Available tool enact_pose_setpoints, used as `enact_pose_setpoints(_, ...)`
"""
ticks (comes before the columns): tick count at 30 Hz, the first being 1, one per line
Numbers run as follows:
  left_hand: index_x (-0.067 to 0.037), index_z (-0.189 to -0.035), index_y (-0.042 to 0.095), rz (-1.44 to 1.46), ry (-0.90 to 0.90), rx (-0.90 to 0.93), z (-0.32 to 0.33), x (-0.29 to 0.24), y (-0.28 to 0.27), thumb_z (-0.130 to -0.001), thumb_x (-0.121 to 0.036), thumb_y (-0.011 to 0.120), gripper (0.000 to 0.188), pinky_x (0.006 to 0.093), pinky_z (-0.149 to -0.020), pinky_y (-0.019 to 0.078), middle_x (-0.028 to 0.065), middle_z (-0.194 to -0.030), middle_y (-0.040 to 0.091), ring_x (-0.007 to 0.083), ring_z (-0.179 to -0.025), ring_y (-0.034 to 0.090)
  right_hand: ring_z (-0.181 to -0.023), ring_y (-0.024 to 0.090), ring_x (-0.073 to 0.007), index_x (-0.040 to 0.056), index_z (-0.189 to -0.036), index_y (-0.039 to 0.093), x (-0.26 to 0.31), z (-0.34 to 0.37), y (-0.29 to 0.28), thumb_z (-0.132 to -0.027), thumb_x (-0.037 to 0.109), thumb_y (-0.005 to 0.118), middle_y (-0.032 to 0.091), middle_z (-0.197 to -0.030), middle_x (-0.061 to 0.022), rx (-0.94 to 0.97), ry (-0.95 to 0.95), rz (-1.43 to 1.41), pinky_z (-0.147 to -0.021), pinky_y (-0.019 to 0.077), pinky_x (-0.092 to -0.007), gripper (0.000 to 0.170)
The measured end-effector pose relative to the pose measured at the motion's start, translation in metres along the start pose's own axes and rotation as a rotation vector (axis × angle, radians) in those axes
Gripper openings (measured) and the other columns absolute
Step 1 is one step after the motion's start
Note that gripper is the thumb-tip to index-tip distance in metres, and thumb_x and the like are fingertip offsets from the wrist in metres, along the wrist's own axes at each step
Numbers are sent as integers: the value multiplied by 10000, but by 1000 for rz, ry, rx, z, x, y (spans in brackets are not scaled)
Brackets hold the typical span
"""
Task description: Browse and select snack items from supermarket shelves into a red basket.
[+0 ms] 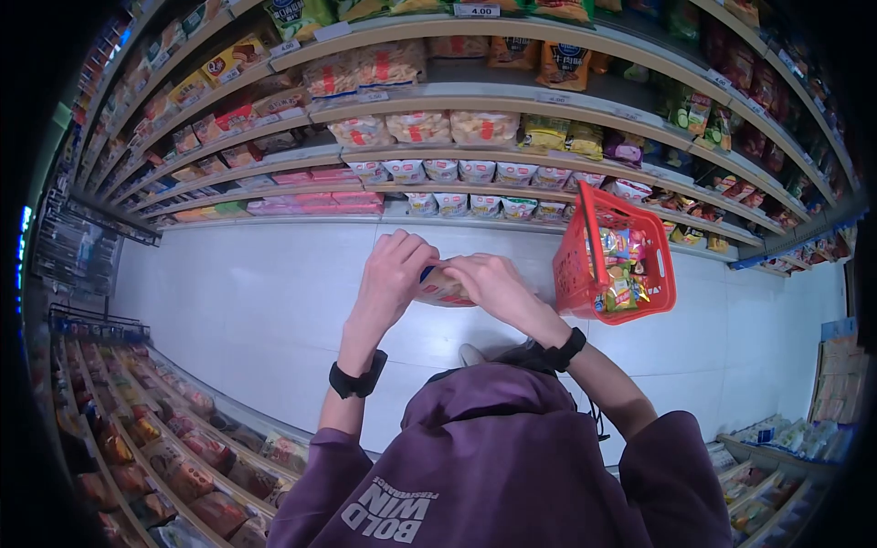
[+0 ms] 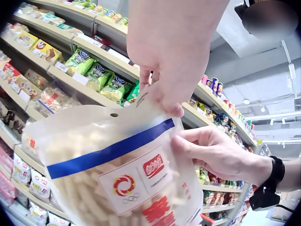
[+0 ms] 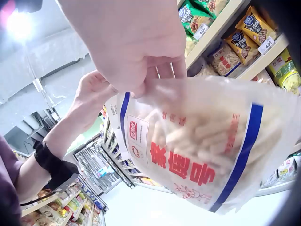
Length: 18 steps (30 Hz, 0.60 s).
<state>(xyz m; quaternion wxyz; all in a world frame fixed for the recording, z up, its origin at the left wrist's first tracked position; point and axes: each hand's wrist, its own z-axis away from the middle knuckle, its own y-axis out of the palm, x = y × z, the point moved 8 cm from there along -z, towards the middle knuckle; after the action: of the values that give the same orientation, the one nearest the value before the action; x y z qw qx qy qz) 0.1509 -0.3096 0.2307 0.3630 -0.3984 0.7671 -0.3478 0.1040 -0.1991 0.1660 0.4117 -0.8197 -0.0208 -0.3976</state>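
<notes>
A large clear bag of pale stick-shaped puffed snacks (image 2: pixel 99 179), with blue bands and red lettering, hangs between both hands in front of the body. At its top corner my left hand (image 2: pixel 171 66) pinches the edge between thumb and fingers. My right hand (image 3: pixel 136 52) grips the bag's side edge, thumb on the near face and fingers behind. In the head view the left hand (image 1: pixel 396 274) and the right hand (image 1: pixel 493 285) are close together, covering much of the bag (image 1: pixel 445 289). A black band circles each wrist.
A red shopping basket (image 1: pixel 568 260) holding several snack packets stands on the pale floor (image 1: pixel 247 292) to the right. Tiered shelves (image 1: pixel 493 96) of bagged snacks curve across the front. More low shelves (image 1: pixel 183 447) stand behind on the left.
</notes>
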Motion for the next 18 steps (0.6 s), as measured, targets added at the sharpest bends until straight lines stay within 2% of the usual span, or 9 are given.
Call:
enact_pose_setpoints(2, -68, -998, 602, 27, -24, -41, 7, 9, -3, -732, -105, 750, 307, 343, -817, 433, 53, -984, 603, 226, -941, 561, -703, 643, -354, 17, -909, 650, 1, 1, -8, -920, 184, 580, 664, -771, -178, -91, 27, -38, -627, 508, -423, 182)
enact_pose_setpoints(4, -53, -1158, 540, 147, -233, -400, 17, 16, -31, -739, -153, 782, 493, 356, -911, 417, 92, -1132, 579, 244, -1061, 545, -686, 650, -338, 17, -914, 649, 2, 1, -30, -921, 173, 588, 664, -784, -183, -116, 123, -80, -607, 503, -411, 168)
enact_pose_setpoints(5, -46, -1237, 509, 208, -333, -578, 27, 20, -43, -743, -177, 797, 587, 362, -957, 410, 112, -1206, 567, 253, -1121, 538, -668, 649, -295, 14, -918, 647, -4, 2, -37, -929, 178, 588, 667, -768, -164, -150, 184, -158, -601, 498, -387, 175)
enact_pose_setpoints(8, -21, -1376, 367, 450, -488, -728, 63, 51, -26, -745, -216, 799, 789, 380, -1036, 367, 174, -1351, 473, 294, -1231, 476, -639, 630, -164, 3, -933, 646, -29, 7, -58, -955, 197, 582, 669, -738, -93, -252, 331, -380, -593, 477, -313, 206)
enact_pose_setpoints(9, -22, -1388, 361, 537, -525, -684, 68, 59, -12, -768, -187, 769, 760, 386, -1038, 361, 165, -1353, 472, 291, -1224, 482, -646, 611, -120, -2, -939, 649, -39, 8, -64, -964, 206, 578, 668, -740, -62, -283, 355, -444, -597, 467, -286, 222)
enact_pose_setpoints(11, -26, -1401, 352, 970, -675, -366, 75, 73, 39, -774, -194, 772, 773, 378, -1019, 380, 152, -1340, 481, 270, -1215, 489, -716, 559, -21, -9, -980, 658, -46, 8, -75, -991, 227, 553, 644, -811, 35, -335, 385, -653, -637, 439, -207, 259)
enact_pose_setpoints(13, -15, -1414, 341, 1293, -846, 11, 80, 57, 73, -779, -179, 784, 791, 359, -1000, 413, 129, -1324, 496, 200, -1203, 502, -753, 569, -25, 5, -1018, 658, -57, 8, -78, -995, 222, 544, 650, -861, 36, -412, 447, -890, -669, 447, -201, 246)
enact_pose_setpoints(15, -2, -1394, 368, 1330, -781, 83, 72, 34, 80, -773, -165, 795, 771, 342, -991, 431, 123, -1302, 523, 176, -1185, 518, -830, 577, -25, 25, -1077, 647, -60, 6, -78, -1002, 216, 528, 655, -951, 31, -450, 462, -1107, -746, 459, -199, 237)
enact_pose_setpoints(18, 11, -1355, 414, 1310, -784, 129, 59, 18, 89, -762, -154, 811, 732, 324, -985, 445, 109, -1263, 562, 163, -1153, 548, -883, 583, -34, 23, -1097, 635, -75, 16, -77, -1010, 213, 507, 660, -1002, 15, -526, 581, -1100, -805, 456, -212, 245)
